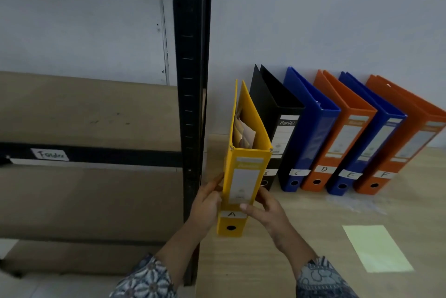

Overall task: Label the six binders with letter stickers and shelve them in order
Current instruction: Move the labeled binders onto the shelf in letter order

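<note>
A yellow binder (243, 177) labelled A stands upright in front of the others, held between both hands. My left hand (206, 203) grips its left side and my right hand (265, 210) grips its right side, thumb across the spine. Behind it a row leans against the wall: a black binder (277, 114) labelled B, a blue binder (311, 128) labelled C, an orange binder (342, 133) labelled D, a blue binder (371, 138) labelled E and an orange binder (405, 143) labelled F.
A black metal shelf post (191, 80) rises just left of the binders. The brown shelf boards (84, 114) lie to the left, with a white tag (49, 154) on the front rail. A pale yellow sheet (376, 248) lies on the wooden table (313, 225) at the right.
</note>
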`<action>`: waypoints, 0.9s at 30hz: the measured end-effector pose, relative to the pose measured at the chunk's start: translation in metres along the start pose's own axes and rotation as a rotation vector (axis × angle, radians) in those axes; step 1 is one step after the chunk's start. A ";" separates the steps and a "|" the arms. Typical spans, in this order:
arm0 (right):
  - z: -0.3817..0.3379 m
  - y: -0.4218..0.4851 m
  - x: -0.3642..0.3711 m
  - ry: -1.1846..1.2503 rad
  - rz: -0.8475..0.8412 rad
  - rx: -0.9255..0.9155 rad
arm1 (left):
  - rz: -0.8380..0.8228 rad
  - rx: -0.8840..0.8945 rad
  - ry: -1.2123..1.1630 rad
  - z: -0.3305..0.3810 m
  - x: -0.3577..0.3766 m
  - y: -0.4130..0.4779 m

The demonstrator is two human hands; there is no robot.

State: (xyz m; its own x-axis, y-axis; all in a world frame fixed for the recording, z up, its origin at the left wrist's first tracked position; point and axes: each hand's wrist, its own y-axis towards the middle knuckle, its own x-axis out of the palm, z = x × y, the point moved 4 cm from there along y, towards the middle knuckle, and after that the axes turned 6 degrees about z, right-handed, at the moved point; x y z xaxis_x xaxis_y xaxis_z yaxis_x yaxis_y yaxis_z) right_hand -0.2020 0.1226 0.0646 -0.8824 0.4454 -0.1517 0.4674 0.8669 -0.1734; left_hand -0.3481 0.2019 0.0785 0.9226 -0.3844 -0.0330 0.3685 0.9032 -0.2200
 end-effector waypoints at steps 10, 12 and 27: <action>0.004 -0.053 0.013 0.124 -0.047 0.034 | -0.093 -0.105 -0.113 0.006 -0.014 -0.045; -0.001 -0.066 0.012 0.123 -0.037 0.023 | -0.102 -0.063 -0.095 0.009 -0.014 -0.054; -0.094 -0.155 -0.021 0.014 -0.135 -0.228 | -0.238 0.104 -0.244 0.081 0.003 -0.160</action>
State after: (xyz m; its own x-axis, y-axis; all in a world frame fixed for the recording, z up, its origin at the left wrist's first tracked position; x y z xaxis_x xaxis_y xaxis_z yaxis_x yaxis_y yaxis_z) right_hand -0.2612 -0.0003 0.1864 -0.9373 0.3241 -0.1280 0.3226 0.9460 0.0328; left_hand -0.3957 0.0715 0.1922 0.8052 -0.5405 0.2439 0.5742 0.8135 -0.0927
